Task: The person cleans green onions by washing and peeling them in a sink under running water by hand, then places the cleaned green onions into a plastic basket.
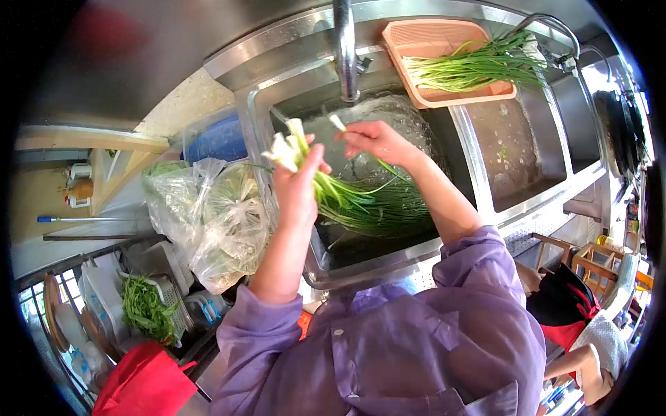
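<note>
My left hand [297, 186] is wrapped round a bunch of spring onions [336, 191], white root ends up and to the left. Their long green leaves trail right into the water of the steel sink [454, 166]. Just right of it, my right hand [378, 141] pinches a single spring onion stalk [337, 123], its white end poking out beyond the fingers. Above the hands stands the faucet [345, 55], with rippling water below it. A pinkish plastic basket [433, 31] at the sink's upper right holds more spring onions [465, 69].
Right of the main basin is a second basin [503, 149] with shallow water and green scraps. Clear plastic bags [211, 215] of greens lie to the left. Lower left, leafy greens [149, 308] sit in a white basket [179, 305]. Another person's arm [586, 367] shows at lower right.
</note>
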Available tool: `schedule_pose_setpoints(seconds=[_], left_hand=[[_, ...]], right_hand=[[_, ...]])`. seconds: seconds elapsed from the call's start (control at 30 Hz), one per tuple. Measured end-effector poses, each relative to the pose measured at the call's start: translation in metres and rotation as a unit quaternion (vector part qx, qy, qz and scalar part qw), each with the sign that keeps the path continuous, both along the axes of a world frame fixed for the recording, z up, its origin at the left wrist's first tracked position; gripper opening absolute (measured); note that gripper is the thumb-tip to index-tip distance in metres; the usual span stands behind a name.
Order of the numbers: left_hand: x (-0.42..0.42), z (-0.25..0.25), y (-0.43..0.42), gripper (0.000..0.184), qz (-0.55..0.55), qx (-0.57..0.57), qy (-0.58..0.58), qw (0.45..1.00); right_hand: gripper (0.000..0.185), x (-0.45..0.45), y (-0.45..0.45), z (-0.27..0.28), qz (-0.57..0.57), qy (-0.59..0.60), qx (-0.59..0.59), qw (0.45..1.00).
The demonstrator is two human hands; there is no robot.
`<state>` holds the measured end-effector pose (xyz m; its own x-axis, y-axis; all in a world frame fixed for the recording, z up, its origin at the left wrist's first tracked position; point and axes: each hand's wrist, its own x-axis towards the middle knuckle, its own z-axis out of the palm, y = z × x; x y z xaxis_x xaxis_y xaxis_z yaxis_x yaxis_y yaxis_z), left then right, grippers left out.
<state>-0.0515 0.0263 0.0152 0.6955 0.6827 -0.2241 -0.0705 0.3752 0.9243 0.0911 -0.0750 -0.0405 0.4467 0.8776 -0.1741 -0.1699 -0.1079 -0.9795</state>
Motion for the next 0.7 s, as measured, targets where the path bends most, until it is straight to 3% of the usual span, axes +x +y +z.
schedule_pose_setpoints(seconds=[0.07,0.1,0.17,0.23,0.3,0.37,0.4,0.47,0.5,0.57,0.6,0.67,0.7], left_hand=[[0.012,-0.014,-0.008,0.019,-0.027,0.006,0.008,1.000],[0.017,-0.020,-0.010,0.018,-0.006,0.009,0.004,1.000],[0.022,-0.018,-0.007,0.014,0.031,0.031,0.006,0.999],[0.019,-0.005,-0.001,0.018,0.058,0.053,0.024,0.997],[0.017,0.024,0.005,0.024,0.101,0.083,-0.012,0.991],[0.006,0.042,0.018,0.025,0.080,0.117,-0.063,0.988],[0.001,0.056,0.021,0.023,0.115,0.104,-0.068,0.986],[-0.009,0.078,0.028,0.019,0.153,0.111,-0.099,0.977],[-0.013,0.088,0.031,0.018,0.156,0.132,-0.127,0.971],[-0.015,0.106,0.027,0.018,0.177,0.143,-0.116,0.967],[-0.018,0.110,0.027,0.018,0.165,0.139,-0.132,0.967],[-0.022,0.110,0.028,0.018,0.143,0.138,-0.150,0.968],[-0.025,0.108,0.028,0.018,0.145,0.140,-0.150,0.968]], right_hand=[[0.022,-0.009,0.003,0.021,0.110,-0.081,0.038,0.990],[0.022,-0.010,0.003,0.028,0.102,-0.081,0.035,0.991],[0.020,-0.006,0.002,0.036,0.124,-0.245,-0.031,0.961],[0.022,-0.005,-0.004,0.008,0.119,-0.308,-0.075,0.941],[0.026,-0.007,-0.016,-0.037,0.105,-0.477,-0.128,0.863],[0.028,0.001,-0.028,-0.089,0.132,-0.443,-0.256,0.849],[0.028,0.004,-0.030,-0.103,0.133,-0.443,-0.253,0.850],[0.033,0.004,-0.028,-0.122,0.113,-0.378,-0.427,0.814],[0.033,-0.008,-0.024,-0.132,0.115,-0.378,-0.422,0.816],[0.035,-0.044,-0.016,-0.149,0.059,-0.320,-0.266,0.908],[0.035,-0.051,-0.011,-0.160,0.062,-0.318,-0.263,0.909],[0.035,-0.062,-0.001,-0.183,0.209,-0.356,-0.262,0.872],[0.035,-0.048,-0.008,-0.188,0.186,-0.327,-0.311,0.873]])
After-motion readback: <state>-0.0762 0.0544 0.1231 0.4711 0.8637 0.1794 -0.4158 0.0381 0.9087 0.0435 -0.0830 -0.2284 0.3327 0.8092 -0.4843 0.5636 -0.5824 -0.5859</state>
